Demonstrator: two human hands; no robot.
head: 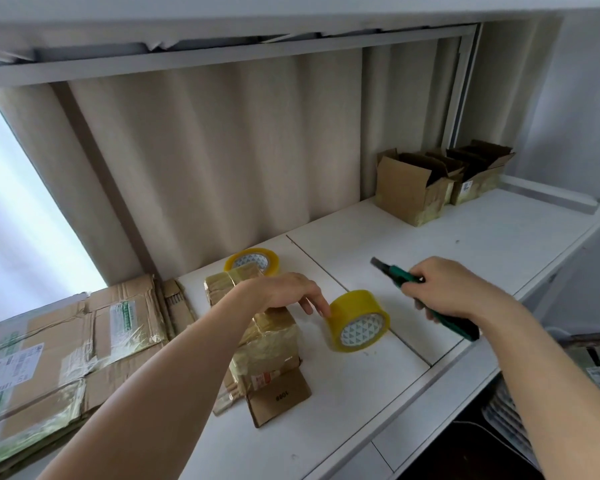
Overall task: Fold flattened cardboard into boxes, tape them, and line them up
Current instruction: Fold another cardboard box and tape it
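Item: tape roll [359, 321] on edge, table [482, 233] centre, left hand [284, 292] fingertips relaxed against its 9 o'clock side, right hand [447, 292] clamped on green cutter [430, 299], folded box [257, 341] at 8 o'clock; advise gripping roll fully, blade averted.

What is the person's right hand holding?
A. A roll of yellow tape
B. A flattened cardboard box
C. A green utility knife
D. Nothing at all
C: the right hand has its fingers curled round the green utility knife, while the nearer tape roll stands on the white table beside the left hand.
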